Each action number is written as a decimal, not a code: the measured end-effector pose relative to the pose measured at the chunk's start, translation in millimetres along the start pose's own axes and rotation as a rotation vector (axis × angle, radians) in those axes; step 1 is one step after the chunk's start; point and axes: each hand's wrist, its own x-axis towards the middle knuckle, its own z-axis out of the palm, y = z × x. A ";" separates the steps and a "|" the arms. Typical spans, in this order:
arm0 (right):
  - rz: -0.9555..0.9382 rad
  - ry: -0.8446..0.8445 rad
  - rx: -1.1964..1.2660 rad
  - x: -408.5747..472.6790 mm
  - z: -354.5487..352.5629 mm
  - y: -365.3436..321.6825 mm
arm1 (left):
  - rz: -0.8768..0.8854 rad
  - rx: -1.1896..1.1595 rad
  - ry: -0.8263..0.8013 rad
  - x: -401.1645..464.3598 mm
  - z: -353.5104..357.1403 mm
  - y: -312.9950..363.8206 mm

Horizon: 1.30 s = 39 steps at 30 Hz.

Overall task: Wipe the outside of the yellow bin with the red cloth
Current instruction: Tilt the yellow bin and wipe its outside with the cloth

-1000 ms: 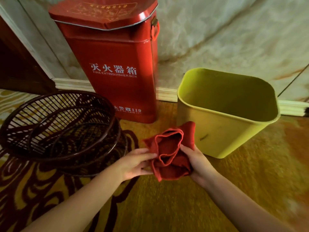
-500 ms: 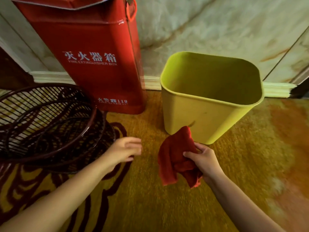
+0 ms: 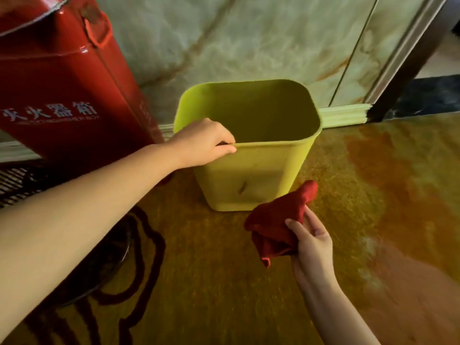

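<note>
The yellow bin [image 3: 256,175] stands upright on the carpet by the wall, open at the top, with a dark smudge low on its near side. My left hand [image 3: 204,141] grips the bin's near-left rim, fingers over the edge. My right hand [image 3: 311,242] holds the crumpled red cloth [image 3: 276,225] just in front of the bin's lower right corner; the cloth's upper tip reaches close to that corner, and I cannot tell whether it touches.
A tall red fire extinguisher box [image 3: 62,95] stands to the left of the bin, close to it. A dark wire basket [image 3: 17,180] lies at the far left, partly behind my left arm. A marble wall [image 3: 249,41] with a baseboard runs behind. Patterned yellow carpet [image 3: 373,195] spreads right.
My left hand let go of the cloth, rose and took the bin's rim. My right hand carried the cloth to the right, toward the bin's lower right corner. The view shifted closer.
</note>
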 end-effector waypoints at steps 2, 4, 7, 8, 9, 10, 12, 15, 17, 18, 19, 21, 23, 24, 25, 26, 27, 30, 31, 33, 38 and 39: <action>-0.160 0.037 -0.050 -0.2 5.4 -8.8 | -0.030 -0.087 -0.017 8.6 -8.6 6.2; -0.309 0.065 -0.111 0.7 13.8 -18.3 | -0.052 -0.143 -0.075 16.5 -18.8 7.6; -0.441 0.078 -0.198 9.9 31.8 -29.6 | -0.097 -0.219 -0.164 24.6 -31.6 3.8; -0.452 0.068 -0.211 15.2 38.7 -32.3 | -0.117 -0.265 -0.170 23.4 -36.5 3.5; -0.452 0.052 -0.214 21.3 45.4 -34.6 | -0.128 -0.297 -0.171 20.2 -40.9 2.4; -0.448 0.034 -0.214 27.5 51.3 -36.3 | -0.131 -0.297 -0.174 15.4 -45.5 1.8; -0.455 0.010 -0.225 38.5 61.4 -38.6 | -0.118 -0.233 -0.168 2.9 -50.9 -3.3; -0.470 -0.023 -0.235 51.0 75.6 -43.3 | -0.156 -0.224 -0.144 -15.1 -51.5 -11.4; -0.471 -0.061 -0.257 58.7 88.2 -51.7 | -0.169 -0.061 -0.023 -15.3 -47.5 -18.1; -0.467 -0.071 -0.266 61.8 94.2 -57.9 | -0.187 -0.019 0.052 -13.3 -46.3 -22.0; -0.468 -0.069 -0.281 64.6 98.7 -65.1 | -0.214 -0.028 0.108 -10.9 -45.8 -24.4; -0.547 -0.024 -0.384 70.2 103.7 -80.6 | -0.244 -0.100 0.129 -4.6 -45.1 -28.1; -0.675 -0.018 -0.552 74.1 111.7 -86.3 | -0.255 -0.138 0.094 2.8 -45.9 -29.1; -0.724 -0.052 -0.638 75.8 119.3 -83.4 | -0.262 -0.153 0.086 7.2 -47.5 -30.8; -0.758 -0.095 -0.719 78.2 128.1 -76.4 | -0.280 -0.164 0.088 12.5 -49.1 -33.6; -0.788 -0.126 -0.807 81.9 137.3 -68.1 | -0.307 -0.167 0.095 17.9 -51.9 -36.6; -0.827 -0.136 -0.884 84.5 144.0 -57.4 | -0.345 -0.167 0.104 19.1 -53.0 -41.0; -1.003 -0.029 -0.979 107.7 157.5 -41.9 | -0.422 -0.199 0.092 24.7 -59.0 -56.6; -1.029 0.021 -0.980 117.5 161.2 -39.8 | -0.424 -0.220 0.064 27.1 -60.2 -59.8; -1.045 0.018 -0.983 135.3 172.0 -35.7 | -0.418 -0.234 0.024 36.0 -61.9 -64.7; -1.110 -0.035 -1.071 162.3 191.1 -19.2 | -0.409 -0.252 -0.003 51.5 -66.1 -76.6; -1.105 -0.030 -1.088 165.9 186.4 -13.7 | -0.404 -0.253 -0.013 51.8 -66.3 -77.4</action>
